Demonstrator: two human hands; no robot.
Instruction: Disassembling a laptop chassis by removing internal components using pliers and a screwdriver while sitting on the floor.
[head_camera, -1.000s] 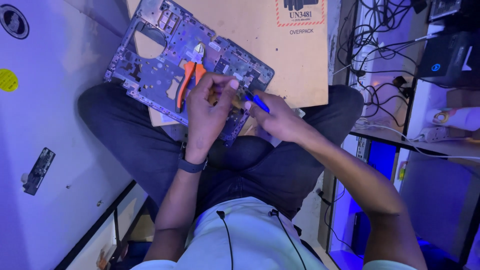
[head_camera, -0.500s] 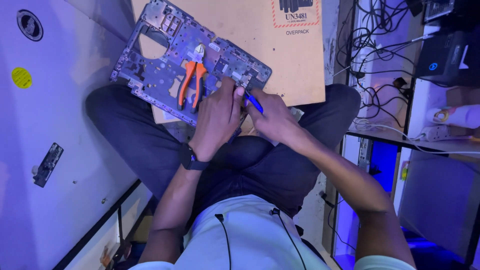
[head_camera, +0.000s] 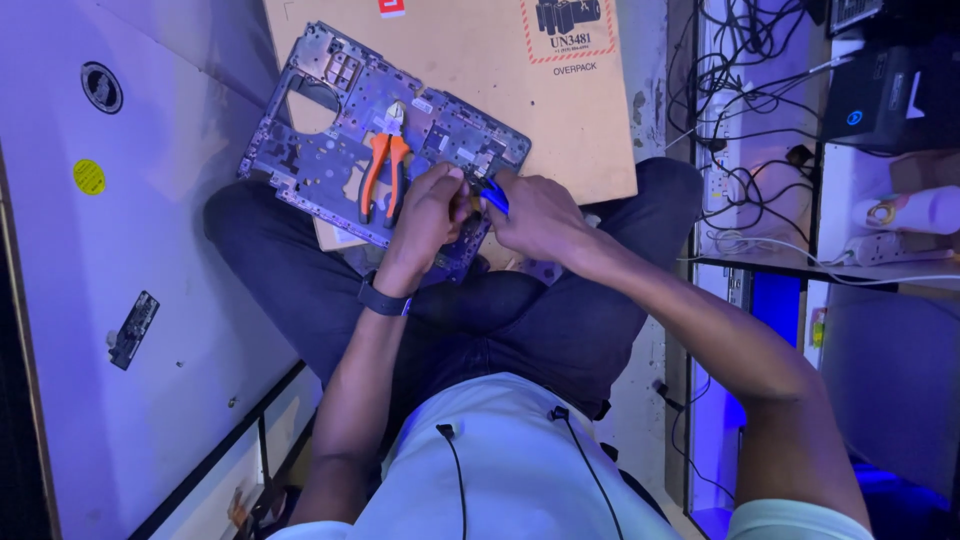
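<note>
My right hand (head_camera: 540, 215) is closed around a blue-handled tool (head_camera: 492, 195), its tip at the near edge of the laptop frame (head_camera: 330, 150) on my lap. My left hand (head_camera: 432, 210) pinches that edge beside it; orange-handled pliers (head_camera: 385, 165) lie on the frame, over a cardboard box (head_camera: 480, 70).

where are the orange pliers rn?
In the head view, the orange-handled pliers lie on the laptop chassis frame across the person's lap, just left of the left hand and in front of the cardboard box.
</note>
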